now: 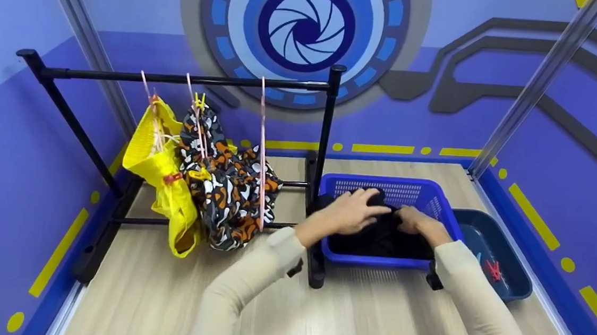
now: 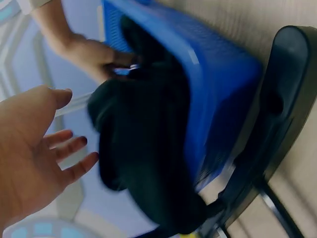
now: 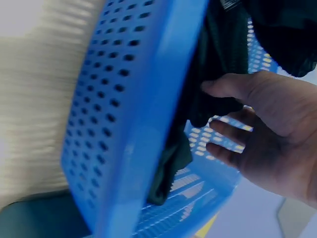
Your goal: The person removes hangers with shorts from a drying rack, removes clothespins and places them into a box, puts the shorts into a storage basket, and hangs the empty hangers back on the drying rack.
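A heap of black clothing (image 1: 383, 238) lies in the blue plastic basket (image 1: 376, 260), and part of it bulges over the rim in the left wrist view. My left hand (image 1: 351, 211) is above the basket's left side, its fingers spread beside the raised black cloth (image 2: 148, 129). Inside the basket's right side, my right hand (image 1: 416, 220) holds a fold of black cloth (image 3: 220, 105). Its thumb lies on the near side of that fold, and the index fingertip is hidden behind the cloth. The garment's kind cannot be made out.
Left of the basket stands a black rack (image 1: 328, 127). Yellow shorts (image 1: 169, 178) and a patterned garment (image 1: 232, 199) hang there on pink hangers with clips; another pink hanger (image 1: 262, 154) hangs nearby. A dark tray (image 1: 521, 281) at right holds a red clothespin (image 1: 493, 270).
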A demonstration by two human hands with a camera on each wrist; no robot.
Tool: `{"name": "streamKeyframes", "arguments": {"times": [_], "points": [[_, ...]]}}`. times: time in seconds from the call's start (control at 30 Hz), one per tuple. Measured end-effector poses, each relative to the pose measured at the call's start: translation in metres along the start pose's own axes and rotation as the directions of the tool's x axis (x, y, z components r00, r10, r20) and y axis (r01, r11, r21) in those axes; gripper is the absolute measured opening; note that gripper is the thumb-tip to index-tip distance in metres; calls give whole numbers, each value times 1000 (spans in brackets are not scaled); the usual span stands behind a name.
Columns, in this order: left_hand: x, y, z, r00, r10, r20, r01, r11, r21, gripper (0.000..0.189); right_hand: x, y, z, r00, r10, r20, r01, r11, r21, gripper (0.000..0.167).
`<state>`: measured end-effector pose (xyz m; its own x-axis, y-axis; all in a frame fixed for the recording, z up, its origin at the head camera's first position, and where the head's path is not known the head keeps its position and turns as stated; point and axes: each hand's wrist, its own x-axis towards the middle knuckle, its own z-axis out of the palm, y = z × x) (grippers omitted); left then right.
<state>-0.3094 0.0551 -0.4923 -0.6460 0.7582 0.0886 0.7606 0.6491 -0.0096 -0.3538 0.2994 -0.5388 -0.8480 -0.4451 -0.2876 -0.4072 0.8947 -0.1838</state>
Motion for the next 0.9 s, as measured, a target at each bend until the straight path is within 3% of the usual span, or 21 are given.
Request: {"name": "streamKeyframes", "arguments": {"times": [0.13,0.27,0.37,0.47,0.53,0.57,0.67,0.77,0.83,0.9], "points": [[8,8,16,988,-128,83,125,991,37,42,0,7,1,992,-44,-121,46,999,11,11],[9,7,25,960,-267,87,267,964,19,45,-3,16,-10,965,-15,-260,22,1000,23,11],[6,-3,31,953,-301,-43,301,954,-17,40,-6,23,-25,943,73,-326,-54,996,67,18],[2,-13,34,916,-354,-188,338,934,-113,25,-11,28,-40,911,163,-379,-120,984,135,21],[1,-17,33,877,-414,-243,368,905,-214,18,-16,30,-50,874,186,-448,-117,977,178,24],[0,-18,31,857,-458,-234,396,878,-268,18,-19,32,-55,853,200,-481,-118,974,195,28],[-1,-21,23,804,-563,-190,466,796,-386,34,-26,35,-70,758,271,-594,-118,952,283,33],[-3,-23,13,757,-642,-125,543,723,-427,55,-35,36,-86,662,359,-658,-117,916,383,41],[-4,-24,6,735,-673,-79,588,692,-418,56,-39,34,-96,609,410,-679,-83,884,460,39],[-4,-24,-2,736,-676,-43,606,686,-402,42,-43,32,-108,552,434,-712,-37,866,499,36]]}}
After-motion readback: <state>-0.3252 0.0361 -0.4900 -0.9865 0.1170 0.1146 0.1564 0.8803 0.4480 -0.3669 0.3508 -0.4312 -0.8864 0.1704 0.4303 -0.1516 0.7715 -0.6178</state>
